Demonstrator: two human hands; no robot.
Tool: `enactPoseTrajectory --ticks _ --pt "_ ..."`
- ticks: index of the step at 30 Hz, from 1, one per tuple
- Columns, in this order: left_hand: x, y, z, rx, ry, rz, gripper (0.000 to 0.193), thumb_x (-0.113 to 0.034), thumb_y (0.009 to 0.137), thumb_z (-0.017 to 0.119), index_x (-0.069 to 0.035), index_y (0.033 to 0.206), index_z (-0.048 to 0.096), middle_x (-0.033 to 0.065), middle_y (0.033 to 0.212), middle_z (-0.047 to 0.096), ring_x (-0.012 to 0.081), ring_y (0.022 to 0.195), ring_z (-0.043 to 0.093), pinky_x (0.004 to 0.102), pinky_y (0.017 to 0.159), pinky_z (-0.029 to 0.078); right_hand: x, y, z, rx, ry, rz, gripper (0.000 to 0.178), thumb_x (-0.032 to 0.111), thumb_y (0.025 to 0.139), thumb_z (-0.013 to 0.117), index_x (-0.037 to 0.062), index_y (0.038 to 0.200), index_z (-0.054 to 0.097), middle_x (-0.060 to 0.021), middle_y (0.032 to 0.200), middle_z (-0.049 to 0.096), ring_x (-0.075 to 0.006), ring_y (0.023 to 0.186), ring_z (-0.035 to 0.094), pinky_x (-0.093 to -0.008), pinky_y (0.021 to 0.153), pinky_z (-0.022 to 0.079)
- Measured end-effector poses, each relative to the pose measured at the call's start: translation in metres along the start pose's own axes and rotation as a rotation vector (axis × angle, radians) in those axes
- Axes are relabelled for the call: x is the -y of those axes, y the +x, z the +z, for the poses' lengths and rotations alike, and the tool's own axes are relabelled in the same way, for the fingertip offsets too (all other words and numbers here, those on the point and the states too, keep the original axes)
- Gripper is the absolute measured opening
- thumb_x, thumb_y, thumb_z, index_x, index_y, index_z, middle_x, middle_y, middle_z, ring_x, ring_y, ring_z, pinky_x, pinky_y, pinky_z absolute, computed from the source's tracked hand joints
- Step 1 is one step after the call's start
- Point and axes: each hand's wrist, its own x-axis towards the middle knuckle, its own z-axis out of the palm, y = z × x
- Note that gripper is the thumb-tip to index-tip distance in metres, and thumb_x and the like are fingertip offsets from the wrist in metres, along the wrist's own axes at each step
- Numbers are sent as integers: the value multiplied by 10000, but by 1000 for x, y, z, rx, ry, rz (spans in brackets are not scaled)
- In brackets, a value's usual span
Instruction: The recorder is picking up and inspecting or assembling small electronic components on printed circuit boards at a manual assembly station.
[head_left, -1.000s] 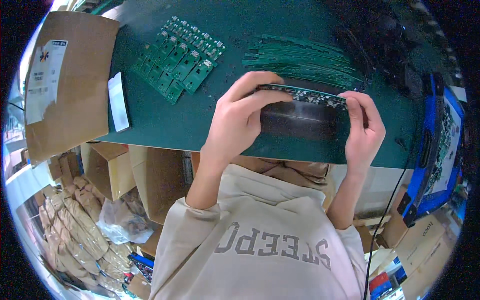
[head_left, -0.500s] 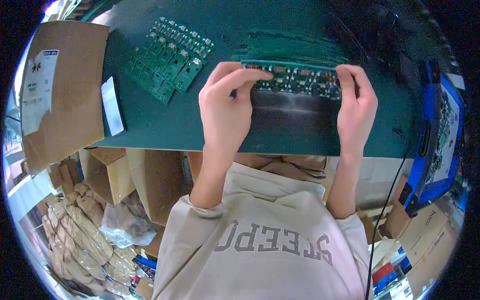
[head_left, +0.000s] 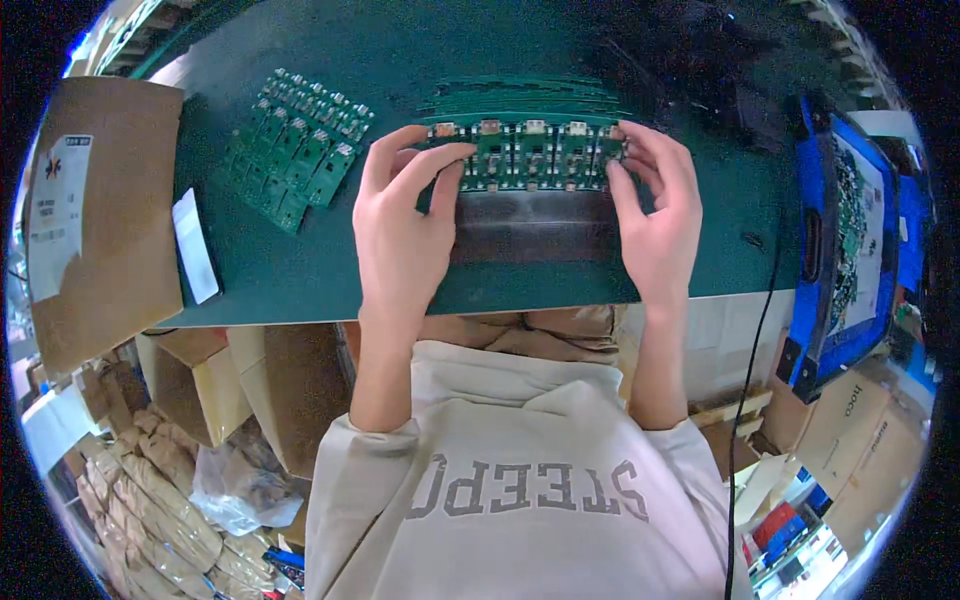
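A green circuit board panel (head_left: 535,160), with a row of small metal connectors along its far edge, spans the space between my hands. My left hand (head_left: 408,215) grips its left end, fingers at the far corner and thumb at the near side. At the opposite end, my right hand (head_left: 660,200) pinches it between thumb and fingers. Directly in front of the panel is a dark, shiny bar-like block (head_left: 535,228); whether the two touch I cannot tell. Just behind lies a stack of green boards (head_left: 520,95), partly hidden by the panel.
More circuit boards (head_left: 295,150) lie to the left on the green table (head_left: 330,290). A white flat slab (head_left: 195,247) rests near a cardboard box (head_left: 110,210). On the right stands a blue tray (head_left: 815,250) with boards inside. A black cable (head_left: 752,400) hangs over the near edge.
The panel has tilted so more of its component face and connector row shows. My right fingers have shifted their hold at the right end. The whole view has moved slightly.
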Motion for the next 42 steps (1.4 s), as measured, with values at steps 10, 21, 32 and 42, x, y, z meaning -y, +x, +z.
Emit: enactPoseTrajectory --ticks 10,21,32,42 --pt "8 -2 3 -12 32 -118 144 -21 866 792 -63 1002 813 64 1241 686 194 908 690 308 828 559 -9 -1 -2 67 -41 74 240 -17 883 727 48 1114 721 -68 1192 683 -231 1042 649 -324 920 555" --pt "5 10 0 57 116 -91 151 -44 841 785 -78 987 803 70 1169 674 240 927 633 342 809 541 8 11 11 148 -329 -163 140 80 880 732 68 1020 737 -62 1145 709 -277 963 644 -373 912 515" --pt "4 17 26 117 122 174 129 -27 855 732 -84 961 780 54 1076 699 260 914 588 349 841 516 19 20 27 205 -289 -113 88 62 900 688 61 977 730 -67 1047 704 -270 917 633 -352 873 514" --pt "14 23 3 0 125 -16 151 -29 889 714 -79 1023 762 63 1022 704 267 945 592 358 860 515 21 20 34 256 -251 -186 83 31 910 644 45 958 709 -85 1034 691 -284 903 634 -365 858 520"
